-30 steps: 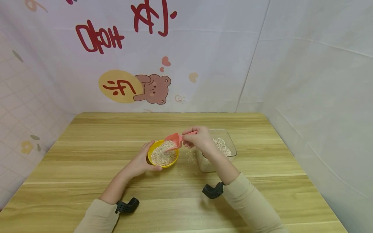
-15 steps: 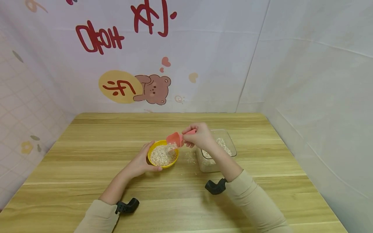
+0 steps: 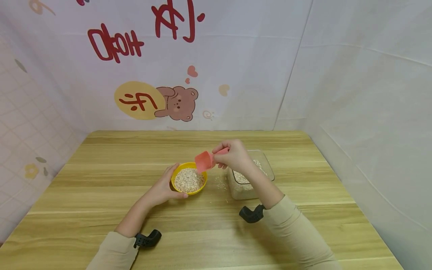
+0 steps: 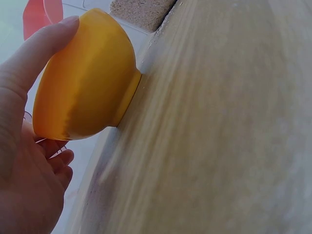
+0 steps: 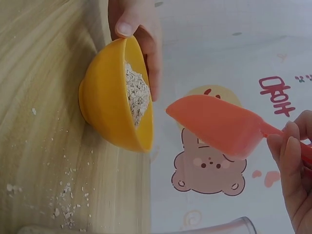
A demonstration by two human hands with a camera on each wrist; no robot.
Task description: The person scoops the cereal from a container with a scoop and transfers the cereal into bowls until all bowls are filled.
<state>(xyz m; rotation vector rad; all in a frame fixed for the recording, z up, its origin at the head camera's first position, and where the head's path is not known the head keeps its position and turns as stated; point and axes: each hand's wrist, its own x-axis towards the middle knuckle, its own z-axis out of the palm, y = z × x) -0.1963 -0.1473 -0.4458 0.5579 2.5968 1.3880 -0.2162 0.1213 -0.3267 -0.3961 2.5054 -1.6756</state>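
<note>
A yellow bowl (image 3: 173,182) of rolled oats (image 3: 189,180) stands on the wooden table. My left hand (image 3: 165,189) holds it from the left, thumb at the near side and fingers round the far side. In the left wrist view the thumb lies along the wall of the bowl (image 4: 90,73). My right hand (image 3: 234,155) grips the handle of a pink scoop (image 3: 204,161). The scoop's lip tilts down over the bowl's right rim. From the right wrist, the scoop (image 5: 214,124) appears above the bowl (image 5: 105,92), apart from it, with no oats visible on it.
Right of the bowl stands a clear rectangular container (image 3: 244,193) of oats, partly behind my right forearm. Spilled oat flakes (image 3: 221,183) lie on the table (image 3: 135,150) between bowl and container. A white printed cloth (image 3: 236,75) hangs behind the table.
The right hand has lifted the scoop up and slightly right, turning it down. Oats have slid from it into the bowl. The left hand and the bowl have stayed in place.
</note>
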